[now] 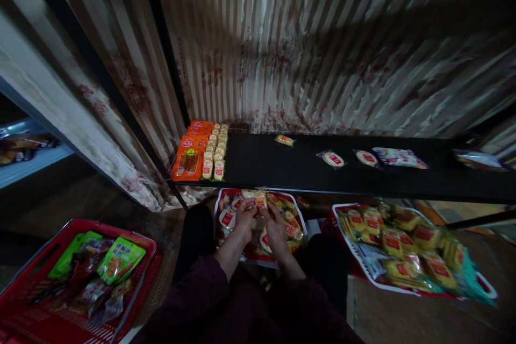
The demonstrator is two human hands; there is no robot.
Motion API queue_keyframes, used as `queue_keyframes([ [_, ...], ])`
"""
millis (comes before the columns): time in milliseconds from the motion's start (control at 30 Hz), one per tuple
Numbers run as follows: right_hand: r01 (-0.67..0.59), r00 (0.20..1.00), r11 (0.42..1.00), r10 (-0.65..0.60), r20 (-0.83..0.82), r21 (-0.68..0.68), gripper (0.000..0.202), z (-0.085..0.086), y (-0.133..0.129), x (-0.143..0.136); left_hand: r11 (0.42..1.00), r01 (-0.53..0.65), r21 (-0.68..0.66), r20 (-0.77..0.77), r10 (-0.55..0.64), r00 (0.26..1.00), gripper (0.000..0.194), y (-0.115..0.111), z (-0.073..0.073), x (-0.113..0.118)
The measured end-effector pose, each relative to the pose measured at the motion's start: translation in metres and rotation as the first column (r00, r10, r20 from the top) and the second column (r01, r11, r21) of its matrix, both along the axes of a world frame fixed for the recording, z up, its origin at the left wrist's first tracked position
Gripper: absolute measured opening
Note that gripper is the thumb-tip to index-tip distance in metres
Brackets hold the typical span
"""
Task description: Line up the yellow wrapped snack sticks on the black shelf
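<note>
My left hand (244,219) and my right hand (275,227) are close together above a red basket (218,209) between my knees. Upright between my fingertips is a small wrapped snack cake (260,199) with a yellow and red label. The right fingers close on its side and the left fingertips touch its other side. Against the left fingers a pale packet (248,193) shows in part; whether it is held I cannot tell. The basket holds round white packets (228,218) on the left and yellow-wrapped packets (293,232) on the right.
Ahead runs a black shelf (258,164) with orange packs (187,158) and rows of small cakes (213,153) at its left end. A lone yellow packet (285,140) and several white packets lie farther right. Filled baskets stand at right (350,250) and left (24,285).
</note>
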State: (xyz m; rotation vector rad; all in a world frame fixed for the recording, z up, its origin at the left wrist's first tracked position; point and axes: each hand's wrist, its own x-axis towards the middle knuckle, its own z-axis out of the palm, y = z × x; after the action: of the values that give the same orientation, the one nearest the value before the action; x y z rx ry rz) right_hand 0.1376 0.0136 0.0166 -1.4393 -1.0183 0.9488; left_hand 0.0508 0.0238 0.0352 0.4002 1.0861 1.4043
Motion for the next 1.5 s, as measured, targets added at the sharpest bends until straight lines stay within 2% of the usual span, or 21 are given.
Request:
queue_keyframes([
  [200,0.002,0.998,1.0,-0.001,0.067,-0.012,0.049,0.008,0.01,0.0,0.999,0.037,0.018,-0.129,-0.034,0.991,0.029,0.006,0.006,-0.003],
  [333,-0.037,0.994,0.999,0.039,0.102,-0.013,0.047,0.016,0.028,-0.002,0.999,0.039,0.011,-0.214,-0.036,0.976,0.029,0.022,0.015,-0.009],
  [433,-0.036,0.995,0.999,0.036,0.09,-0.003,0.047,0.02,0.053,-0.002,0.998,0.044,0.038,-0.286,-0.031,0.958,0.026,0.046,0.024,-0.011],
  [567,-0.037,0.997,0.997,0.032,0.074,0.063,0.046,0.024,0.101,-0.003,0.994,0.041,0.105,-0.36,0.0,0.933,0.025,0.091,0.034,-0.014],
  [700,-0.075,0.991,0.992,0.062,0.123,0.104,0.042,0.029,0.151,-0.009,0.996,-0.016,0.085,-0.268,0.039,0.963,0.024,0.137,0.039,-0.016],
  [833,-0.071,0.979,0.981,0.034,0.2,0.179,0.039,0.025,0.187,-0.02,0.998,-0.047,0.046,-0.181,0.055,0.982,0.021,0.172,0.039,-0.019],
  [1000,-0.071,0.97,0.978,0.022,0.241,0.195,0.036,0.011,0.224,-0.03,0.996,-0.09,-0.02,-0.235,0.083,0.968,0.019,0.204,0.037,-0.022],
  [1133,-0.032,0.942,0.989,-0.019,0.336,0.146,0.03,0.005,0.249,-0.036,0.989,-0.132,-0.067,-0.301,0.106,0.948,0.02,0.228,0.038,-0.024],
  [1267,-0.03,0.912,0.995,-0.011,0.411,0.095,0.024,0.008,0.27,-0.042,0.987,-0.162,-0.013,-0.308,0.15,0.939,0.02,0.252,0.042,-0.026],
  [1500,-0.075,0.898,0.995,0.039,0.438,0.066,0.025,0.022,0.309,-0.05,0.989,-0.136,-0.049,-0.589,0.082,0.804,0.013,0.289,0.05,-0.028],
])
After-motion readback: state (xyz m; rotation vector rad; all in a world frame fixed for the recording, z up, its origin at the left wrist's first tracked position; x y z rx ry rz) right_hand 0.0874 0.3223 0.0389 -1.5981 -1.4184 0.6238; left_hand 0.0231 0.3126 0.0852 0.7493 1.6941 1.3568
